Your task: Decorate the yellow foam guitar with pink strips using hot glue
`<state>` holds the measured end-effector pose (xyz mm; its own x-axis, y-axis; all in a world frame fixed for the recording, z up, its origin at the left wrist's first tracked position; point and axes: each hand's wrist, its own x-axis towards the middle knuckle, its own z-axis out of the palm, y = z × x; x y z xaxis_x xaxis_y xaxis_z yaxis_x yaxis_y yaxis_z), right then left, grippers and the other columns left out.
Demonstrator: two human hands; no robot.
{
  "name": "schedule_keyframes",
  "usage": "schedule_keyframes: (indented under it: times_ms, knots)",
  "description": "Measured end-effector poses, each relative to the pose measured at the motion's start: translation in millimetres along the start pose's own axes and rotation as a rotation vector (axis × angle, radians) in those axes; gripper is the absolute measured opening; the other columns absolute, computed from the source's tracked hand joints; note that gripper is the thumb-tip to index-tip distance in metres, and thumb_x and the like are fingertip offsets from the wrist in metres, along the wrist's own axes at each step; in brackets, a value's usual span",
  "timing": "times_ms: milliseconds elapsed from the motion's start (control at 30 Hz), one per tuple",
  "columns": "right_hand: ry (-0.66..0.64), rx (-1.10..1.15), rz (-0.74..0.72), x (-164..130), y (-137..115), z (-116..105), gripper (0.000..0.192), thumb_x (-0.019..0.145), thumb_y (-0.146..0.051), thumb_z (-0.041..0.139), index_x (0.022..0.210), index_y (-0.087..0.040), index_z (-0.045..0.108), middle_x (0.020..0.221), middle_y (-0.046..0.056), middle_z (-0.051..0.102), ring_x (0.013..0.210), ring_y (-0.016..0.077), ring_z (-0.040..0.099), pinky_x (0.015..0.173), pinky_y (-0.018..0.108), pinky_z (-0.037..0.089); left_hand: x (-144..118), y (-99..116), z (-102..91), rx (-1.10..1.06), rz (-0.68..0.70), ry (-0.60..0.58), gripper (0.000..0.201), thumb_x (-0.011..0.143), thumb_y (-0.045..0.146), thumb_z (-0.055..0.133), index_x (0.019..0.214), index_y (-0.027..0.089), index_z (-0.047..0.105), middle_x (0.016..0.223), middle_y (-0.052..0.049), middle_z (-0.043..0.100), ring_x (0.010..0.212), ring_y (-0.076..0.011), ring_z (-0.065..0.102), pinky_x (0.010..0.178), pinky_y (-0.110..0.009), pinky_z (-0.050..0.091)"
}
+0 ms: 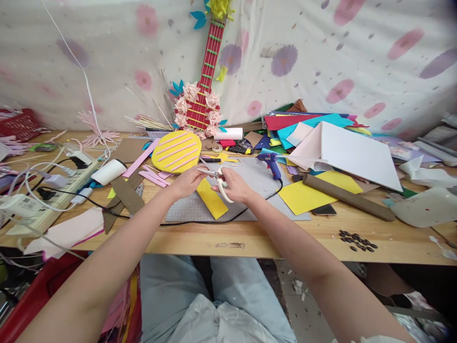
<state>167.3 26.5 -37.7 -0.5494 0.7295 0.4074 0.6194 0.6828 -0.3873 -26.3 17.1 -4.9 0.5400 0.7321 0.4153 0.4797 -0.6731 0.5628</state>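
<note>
My right hand grips a pair of white-handled scissors, their blades pointing left towards my other hand. My left hand is closed in a pinch at the blade tips; whatever small piece it holds is too hidden to name. Below both hands a yellow foam strip lies on the grey cutting mat. Just beyond my left hand sits a yellow round piece with pink stripes across it. Several pink strips lie to its lower left.
A blue glue gun stands on the mat, its black cord running along the front. At the back leans a red paper guitar with flowers. A power strip is left; a brown roll and black beads are right.
</note>
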Motion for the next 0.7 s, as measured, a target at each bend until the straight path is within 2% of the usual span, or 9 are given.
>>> schedule_keyframes:
  times_ms: [267,700]
  knots:
    - [0.004,-0.003,0.004,0.3,-1.8,2.5,0.033,0.079,-0.051,0.048,0.083,-0.02,0.04,0.084,0.005,0.053,0.076,0.0171,0.047,0.067,0.027,0.034,-1.7,-3.4,-3.1,0.014,-0.011,0.0,0.031,0.088,0.029,0.037,0.091,0.017,0.065,0.093,-0.006,0.063,0.091,-0.0171,0.057,0.085,-0.032,0.044]
    - [-0.004,-0.019,0.141,1.2,-1.7,7.0,0.039,0.081,-0.057,0.042,0.072,-0.02,0.048,0.064,0.001,0.056,0.058,0.0127,0.048,0.055,0.024,0.027,-2.6,-4.4,-6.8,-0.036,-0.108,0.016,0.032,0.085,0.032,0.038,0.089,0.016,0.065,0.094,-0.005,0.065,0.091,-0.0172,0.058,0.085,-0.029,0.043]
